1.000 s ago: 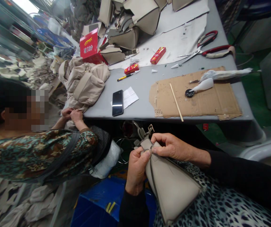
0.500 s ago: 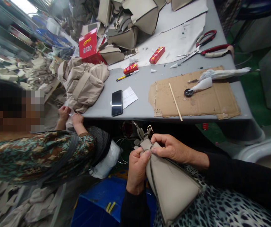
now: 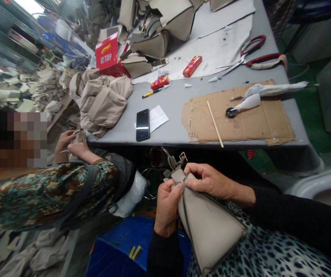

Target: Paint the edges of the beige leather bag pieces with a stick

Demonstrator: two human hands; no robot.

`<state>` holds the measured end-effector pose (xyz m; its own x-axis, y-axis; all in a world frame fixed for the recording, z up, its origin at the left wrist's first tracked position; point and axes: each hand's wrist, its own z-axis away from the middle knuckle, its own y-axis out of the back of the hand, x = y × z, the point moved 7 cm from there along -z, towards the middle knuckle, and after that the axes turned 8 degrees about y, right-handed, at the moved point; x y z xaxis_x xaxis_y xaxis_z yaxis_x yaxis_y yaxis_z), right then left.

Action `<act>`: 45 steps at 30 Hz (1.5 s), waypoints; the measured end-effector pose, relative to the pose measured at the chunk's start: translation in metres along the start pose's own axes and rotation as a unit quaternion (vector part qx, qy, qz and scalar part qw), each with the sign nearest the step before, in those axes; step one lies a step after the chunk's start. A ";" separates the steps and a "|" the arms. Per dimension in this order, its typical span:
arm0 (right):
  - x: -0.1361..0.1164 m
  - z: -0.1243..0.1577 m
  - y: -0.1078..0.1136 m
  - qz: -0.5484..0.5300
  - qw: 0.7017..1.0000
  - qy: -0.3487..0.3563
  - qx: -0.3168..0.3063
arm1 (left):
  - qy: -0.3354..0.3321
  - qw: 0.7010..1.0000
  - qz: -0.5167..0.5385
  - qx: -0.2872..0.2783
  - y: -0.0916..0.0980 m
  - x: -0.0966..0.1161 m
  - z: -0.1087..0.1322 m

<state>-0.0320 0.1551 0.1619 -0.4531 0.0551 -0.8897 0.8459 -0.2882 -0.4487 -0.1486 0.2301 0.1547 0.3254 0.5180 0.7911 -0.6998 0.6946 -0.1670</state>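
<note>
A beige handbag (image 3: pixel 211 231) with dark edges rests across my lap, its narrow end pointing toward the table. My left hand (image 3: pixel 167 206) pinches that narrow end from the left, thumb on top. From the right, my right hand (image 3: pixel 208 179) grips the same spot, its thumb close to the left one. A strap with a gold buckle (image 3: pixel 183 157) sticks out just beyond my fingers. What lies under the fingertips is hidden.
On the grey table (image 3: pixel 179 132) lie cardboard (image 3: pixel 202 127) with a thin stick (image 3: pixel 215 123), a white applicator bottle (image 3: pixel 248 103), scissors (image 3: pixel 244 59), a phone (image 3: pixel 142 125) and more bags (image 3: pixel 153 46). A co-worker (image 3: pixel 75 184) sits at left. A blue bin (image 3: pixel 116 250) stands below.
My hands and the handbag have hardly moved. The co-worker's hands have shifted left, away from the table edge, and now hold a small beige piece up.
</note>
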 end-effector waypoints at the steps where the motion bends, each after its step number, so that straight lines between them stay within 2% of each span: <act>1: 0.000 0.000 0.000 -0.001 1.000 0.001 0.000 | 0.002 1.000 0.001 0.000 0.000 0.000 0.000; 26: 0.004 0.000 0.001 -0.003 1.000 -0.006 0.001 | 0.011 1.000 0.002 0.000 -0.001 0.003 -0.001; 31: 0.002 -0.005 -0.004 -0.002 1.000 -0.002 -0.031 | 0.007 1.000 0.019 0.011 0.005 0.004 0.002; 36: -0.004 -0.012 -0.010 0.050 0.996 0.023 -0.064 | 0.001 0.999 0.022 0.030 0.017 0.004 0.006; 45: -0.013 -0.015 -0.016 0.111 0.988 0.061 -0.086 | -0.009 1.000 0.011 0.010 0.029 0.003 0.009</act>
<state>-0.0351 0.1734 0.1793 -0.2235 0.1264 -0.9665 0.9606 -0.1393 -0.2403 -0.1736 0.2470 0.1576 0.2977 0.5240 0.7980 -0.7191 0.6729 -0.1736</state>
